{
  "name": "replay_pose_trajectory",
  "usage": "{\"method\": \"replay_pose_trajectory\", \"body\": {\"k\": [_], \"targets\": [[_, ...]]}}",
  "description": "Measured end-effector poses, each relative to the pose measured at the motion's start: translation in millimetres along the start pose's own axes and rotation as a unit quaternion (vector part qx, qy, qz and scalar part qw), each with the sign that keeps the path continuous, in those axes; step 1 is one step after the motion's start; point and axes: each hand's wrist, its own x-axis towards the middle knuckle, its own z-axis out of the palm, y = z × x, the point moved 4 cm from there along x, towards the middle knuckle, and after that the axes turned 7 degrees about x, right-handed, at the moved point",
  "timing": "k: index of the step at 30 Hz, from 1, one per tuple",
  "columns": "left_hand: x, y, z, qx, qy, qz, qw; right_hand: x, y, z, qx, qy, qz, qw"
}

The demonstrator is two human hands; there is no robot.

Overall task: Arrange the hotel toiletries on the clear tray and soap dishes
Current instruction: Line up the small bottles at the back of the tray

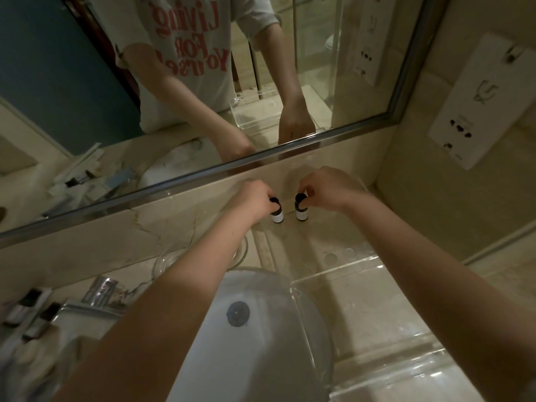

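Pinching black caps, left hand (252, 198) and right hand (324, 188) each hold small bottle (276, 216) upright at tray's (374, 261) far end (near mirror (203, 82)); best set level, evenly spaced.

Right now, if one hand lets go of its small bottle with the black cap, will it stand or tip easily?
The left bottle is tall for its narrow base, so a nudge would probably tip it. Being round, it would likely roll once down. It looks light, since the left hand pinches it by the cap alone; the clear tray may be slippery.
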Motion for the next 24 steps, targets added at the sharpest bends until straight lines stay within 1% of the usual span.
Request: {"method": "replay_pose_trajectory", "body": {"k": [2, 5, 9, 11, 16, 19, 22, 24], "targets": [[1, -2, 0, 0.007, -0.002, 0.005, 1.0, 0, -1, 1, -0.006, 0.0, 0.002, 1.0], [1, -4, 0, 0.018, 0.007, 0.004, 1.0, -1, 0, 2, 0.017, 0.005, 0.01, 1.0], [2, -3, 6, 0.0, 0.017, -0.009, 1.0, 1, 0, 10, -0.01, 0.008, -0.005, 1.0], [4, 2, 9, -0.004, 0.018, 0.0, 1.0, -1, 6, 7, -0.005, 0.02, 0.005, 1.0], [14, 36, 12, -0.036, 0.019, 0.052, 0.998, -15, 43, -19, 0.07, 0.1, 0.037, 0.992], [28, 61, 17, -0.037, 0.006, 0.068, 0.997, -22, 65, -34, 0.118, 0.108, 0.053, 0.986], [37, 81, 20, -0.005, 0.004, 0.071, 0.997, -25, 83, -41, 0.121, 0.116, 0.078, 0.983], [42, 90, 22, -0.004, 0.009, 0.077, 0.997, -25, 92, -41, 0.114, 0.123, 0.091, 0.982]]}}
